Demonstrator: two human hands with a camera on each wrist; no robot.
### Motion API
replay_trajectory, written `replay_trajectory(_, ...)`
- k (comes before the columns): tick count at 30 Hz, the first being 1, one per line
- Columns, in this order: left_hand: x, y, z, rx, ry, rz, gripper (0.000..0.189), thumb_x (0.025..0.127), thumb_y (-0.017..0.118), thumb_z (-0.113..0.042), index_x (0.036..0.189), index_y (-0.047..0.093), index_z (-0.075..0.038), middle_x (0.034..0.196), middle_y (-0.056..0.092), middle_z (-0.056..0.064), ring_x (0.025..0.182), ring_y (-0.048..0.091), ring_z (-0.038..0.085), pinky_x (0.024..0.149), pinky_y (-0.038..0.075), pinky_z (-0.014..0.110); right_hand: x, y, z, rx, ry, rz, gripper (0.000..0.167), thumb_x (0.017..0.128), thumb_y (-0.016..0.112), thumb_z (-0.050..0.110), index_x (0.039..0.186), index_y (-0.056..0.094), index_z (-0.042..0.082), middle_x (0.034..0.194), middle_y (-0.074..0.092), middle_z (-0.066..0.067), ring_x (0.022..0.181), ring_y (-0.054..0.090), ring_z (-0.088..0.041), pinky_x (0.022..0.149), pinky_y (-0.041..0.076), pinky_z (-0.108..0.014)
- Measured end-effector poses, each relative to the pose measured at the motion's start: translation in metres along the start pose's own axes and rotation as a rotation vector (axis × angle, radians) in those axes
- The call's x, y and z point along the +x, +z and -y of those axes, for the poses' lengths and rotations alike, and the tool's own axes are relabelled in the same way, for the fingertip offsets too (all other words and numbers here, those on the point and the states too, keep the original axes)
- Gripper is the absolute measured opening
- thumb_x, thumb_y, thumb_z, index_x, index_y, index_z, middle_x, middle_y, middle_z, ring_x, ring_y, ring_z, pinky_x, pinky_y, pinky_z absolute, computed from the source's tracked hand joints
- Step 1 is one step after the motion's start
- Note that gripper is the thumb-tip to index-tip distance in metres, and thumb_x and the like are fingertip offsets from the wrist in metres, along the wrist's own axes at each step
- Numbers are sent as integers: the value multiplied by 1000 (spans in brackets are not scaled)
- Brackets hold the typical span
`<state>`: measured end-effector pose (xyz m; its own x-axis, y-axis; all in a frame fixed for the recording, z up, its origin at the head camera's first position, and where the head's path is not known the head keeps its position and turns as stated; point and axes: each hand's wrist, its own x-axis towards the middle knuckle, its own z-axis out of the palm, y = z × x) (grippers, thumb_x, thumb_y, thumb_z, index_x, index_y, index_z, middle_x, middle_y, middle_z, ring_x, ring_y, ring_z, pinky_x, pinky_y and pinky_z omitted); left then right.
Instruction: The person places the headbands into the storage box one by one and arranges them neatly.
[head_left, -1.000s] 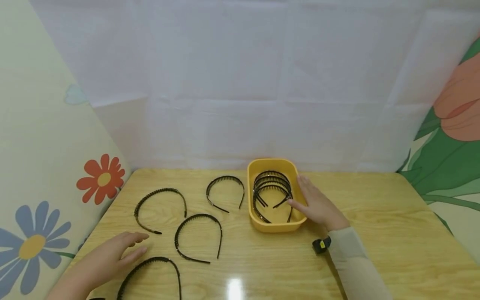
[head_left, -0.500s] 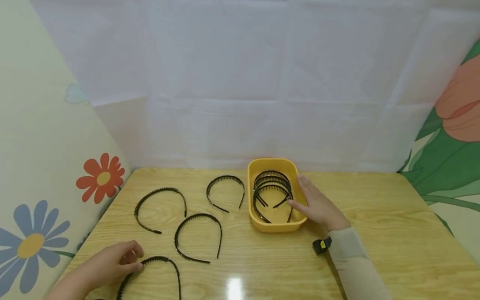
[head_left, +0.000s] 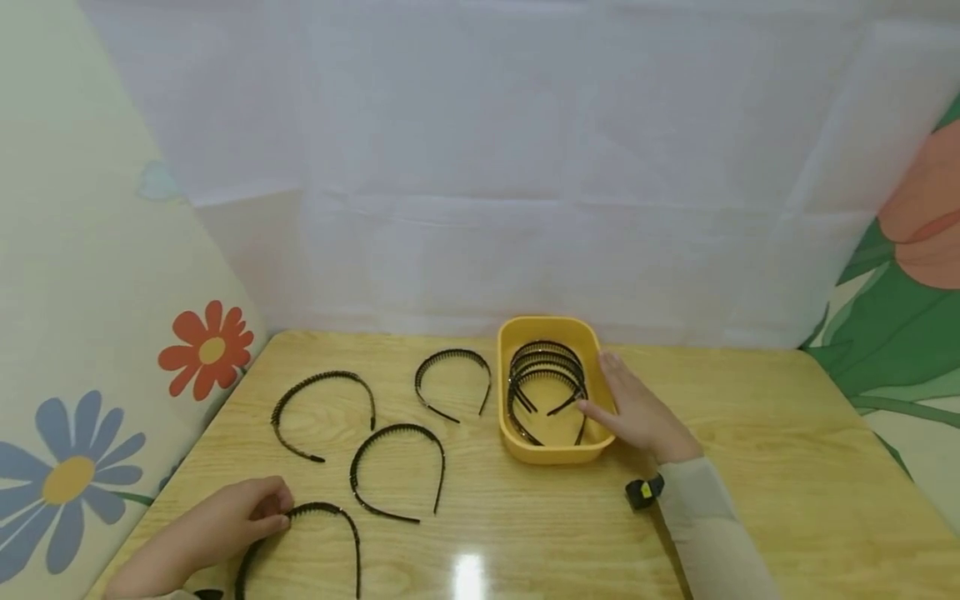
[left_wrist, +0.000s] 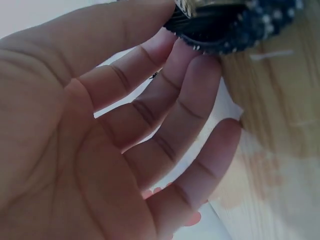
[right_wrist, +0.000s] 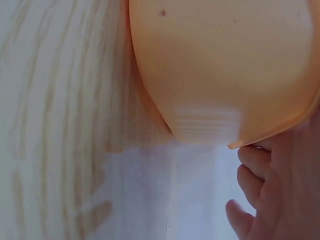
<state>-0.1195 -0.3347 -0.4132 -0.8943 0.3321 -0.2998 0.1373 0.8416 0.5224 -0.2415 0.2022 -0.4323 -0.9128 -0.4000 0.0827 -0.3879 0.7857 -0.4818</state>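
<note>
At the near left corner of the table (head_left: 750, 433), the left hand (head_left: 213, 533) is pinching the crown of the nearest headband (head_left: 315, 542) between curled fingertips and thumb; the left wrist view is showing those fingertips (left_wrist: 200, 65) touching the toothed black band. Three more headbands are lying flat and loose on the left half of the table: one (head_left: 397, 471) just beyond the gripped one, one (head_left: 322, 408) toward the left edge, and one (head_left: 452, 383) just beside the yellow tray (head_left: 551, 454). Several headbands (head_left: 546, 383) are already sitting nested inside that tray, so the sorting is judged to be roughly half complete, with four bands remaining outside. The right hand (head_left: 637, 412) is resting with relaxed, straight fingers against the tray's right wall, steadying it and gripping nothing. The table is showing a glossy light wood grain. White sheeting is hanging behind the far edge, with flower-printed panels standing at both sides
</note>
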Motion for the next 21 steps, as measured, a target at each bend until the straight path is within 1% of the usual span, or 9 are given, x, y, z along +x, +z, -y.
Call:
replay_trajectory(3,3,-1,-1,25,-3,-8,10,96,70,-16,99,64,-9,85,61,-7,73,53,1,62,49,27,1,1,-1,-24,-17,-11,88,105,42,58,161,7,0,168,8,-20,155,7,-39,126,10,-56)
replay_trajectory(6,6,-4,-2,64,30,-26,11,96,69,-15,103,67,-6,88,63,-7,75,54,0,63,51,28,2,1,-3,-39,-28,-13,82,107,38,53,161,9,-1,168,9,-20,155,7,-39,126,9,-55)
replay_trajectory(9,6,-5,-3,106,56,-54,12,96,69,-16,105,69,-8,88,61,-7,74,52,-1,62,49,27,2,1,-4,-41,-29,-7,79,108,35,51,161,8,-1,168,9,-20,155,6,-38,126,7,-55)
replay_trajectory(12,6,-5,-5,123,42,-71,12,96,70,-17,106,70,-11,90,61,-7,76,53,1,63,50,27,3,1,-7,-40,-35,-4,77,109,33,51,161,8,0,169,8,-18,155,6,-36,126,6,-55)
replay_trajectory(15,7,-5,-9,107,22,-68,14,96,69,-16,109,70,-10,97,65,-4,81,59,7,67,54,28,3,1,-10,-42,-48,-6,76,109,33,50,162,8,1,169,8,-17,155,6,-36,126,8,-54)
replay_trajectory(18,9,-5,-15,99,10,-74,15,98,67,-15,111,70,-9,103,69,-3,88,64,14,72,57,32,3,2,-12,-45,-59,-8,76,109,34,49,162,8,1,169,7,-17,155,6,-36,127,9,-52)
replay_trajectory(21,12,-6,-24,115,4,-101,15,98,66,-15,112,70,-10,104,70,-3,91,65,16,73,58,34,2,2,-13,-44,-61,-9,75,109,34,49,162,8,1,169,8,-17,155,7,-35,126,10,-52)
